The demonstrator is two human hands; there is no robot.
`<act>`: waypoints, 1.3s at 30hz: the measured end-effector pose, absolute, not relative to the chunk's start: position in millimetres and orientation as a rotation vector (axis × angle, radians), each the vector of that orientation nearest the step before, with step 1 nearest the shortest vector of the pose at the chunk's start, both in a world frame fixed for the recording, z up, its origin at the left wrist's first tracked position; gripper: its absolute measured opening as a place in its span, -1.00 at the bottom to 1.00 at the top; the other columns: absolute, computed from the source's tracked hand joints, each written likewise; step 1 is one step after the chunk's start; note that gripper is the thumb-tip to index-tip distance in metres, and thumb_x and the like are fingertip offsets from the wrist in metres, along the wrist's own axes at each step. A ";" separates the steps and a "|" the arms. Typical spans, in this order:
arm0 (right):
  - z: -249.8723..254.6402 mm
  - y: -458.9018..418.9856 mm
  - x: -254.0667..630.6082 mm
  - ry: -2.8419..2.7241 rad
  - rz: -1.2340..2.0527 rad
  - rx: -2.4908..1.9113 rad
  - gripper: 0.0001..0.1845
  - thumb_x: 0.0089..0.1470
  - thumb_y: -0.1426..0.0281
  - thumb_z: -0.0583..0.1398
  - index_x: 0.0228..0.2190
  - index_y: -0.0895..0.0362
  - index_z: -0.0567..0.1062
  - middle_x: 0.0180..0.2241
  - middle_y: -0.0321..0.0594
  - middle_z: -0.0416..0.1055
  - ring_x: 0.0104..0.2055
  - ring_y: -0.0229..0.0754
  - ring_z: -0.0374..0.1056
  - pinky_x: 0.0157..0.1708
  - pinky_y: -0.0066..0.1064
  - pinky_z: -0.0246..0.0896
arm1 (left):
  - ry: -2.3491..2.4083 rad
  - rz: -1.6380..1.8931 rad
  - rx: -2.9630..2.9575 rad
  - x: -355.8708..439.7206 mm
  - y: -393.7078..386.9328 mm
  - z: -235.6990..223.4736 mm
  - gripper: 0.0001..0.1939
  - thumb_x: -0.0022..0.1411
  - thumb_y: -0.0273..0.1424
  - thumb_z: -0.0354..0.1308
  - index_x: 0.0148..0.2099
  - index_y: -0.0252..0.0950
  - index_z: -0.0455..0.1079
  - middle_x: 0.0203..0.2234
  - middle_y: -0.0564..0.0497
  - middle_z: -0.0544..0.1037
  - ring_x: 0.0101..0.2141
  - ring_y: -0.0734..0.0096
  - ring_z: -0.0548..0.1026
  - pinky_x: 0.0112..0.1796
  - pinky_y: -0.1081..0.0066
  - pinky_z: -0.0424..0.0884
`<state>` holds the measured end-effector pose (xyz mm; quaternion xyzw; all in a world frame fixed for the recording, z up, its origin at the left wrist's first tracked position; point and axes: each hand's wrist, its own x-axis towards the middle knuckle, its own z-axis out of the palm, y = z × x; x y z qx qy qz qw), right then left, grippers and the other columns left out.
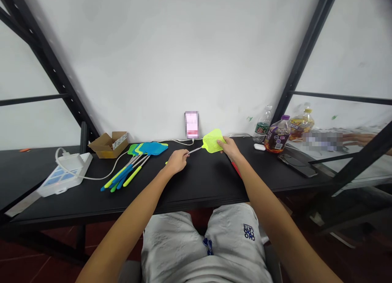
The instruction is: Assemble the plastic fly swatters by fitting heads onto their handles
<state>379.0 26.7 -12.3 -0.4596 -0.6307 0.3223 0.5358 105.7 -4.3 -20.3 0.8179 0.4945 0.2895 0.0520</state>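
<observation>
A yellow-green fly swatter (212, 141) is held over the black table (199, 185) in both hands. My left hand (177, 160) is closed around its thin metal shaft near the handle end. At the mesh head, my right hand (230, 148) pinches the right edge. A pile of several blue and green fly swatters (134, 162) lies on the table to the left of my left hand, heads toward the wall.
A phone (192, 125) leans on the wall, plugged by a white cable. A power strip (64, 173) and small cardboard box (108, 144) sit at the left. Bottles (277, 135), a white case (259, 147) and a dark tablet (297, 164) stand at the right. Another person's hand (361, 139) shows far right.
</observation>
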 end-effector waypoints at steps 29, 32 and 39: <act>-15.8 -1.4 320.9 -1.601 1.261 -0.758 -0.53 0.03 -0.02 0.23 -0.34 0.16 0.43 -0.43 -0.18 0.48 -0.47 -0.25 0.43 -0.63 -0.55 0.18 | 1.068 1.055 2.183 142.7 -25.5 -15.0 -0.79 0.31 -0.34 -0.05 -0.25 -0.29 0.37 -0.52 0.09 0.49 -0.60 0.55 0.43 -0.47 0.51 0.33; -19.9 4.7 320.0 -1.564 1.193 -0.781 -0.48 0.04 -0.08 0.19 -0.44 0.16 0.39 -0.51 -0.19 0.45 -0.49 -0.25 0.40 -0.65 -0.55 0.16 | 1.032 0.997 2.197 144.3 -29.6 -16.6 -0.75 0.32 -0.27 -0.03 -0.24 -0.30 0.40 -0.49 0.06 0.53 -0.54 0.51 0.48 -0.43 0.50 0.36; -8.8 16.9 362.7 -1.361 0.788 -1.140 -0.46 0.16 -0.11 0.01 -0.50 0.10 0.27 -0.68 -0.33 0.29 -0.70 -0.30 0.24 -0.70 -0.50 0.09 | 1.363 0.951 2.506 114.9 -22.1 -11.4 -0.70 0.32 -0.27 -0.03 -0.27 -0.28 0.47 -0.39 -0.04 0.58 -0.35 0.35 0.50 -0.27 0.40 0.36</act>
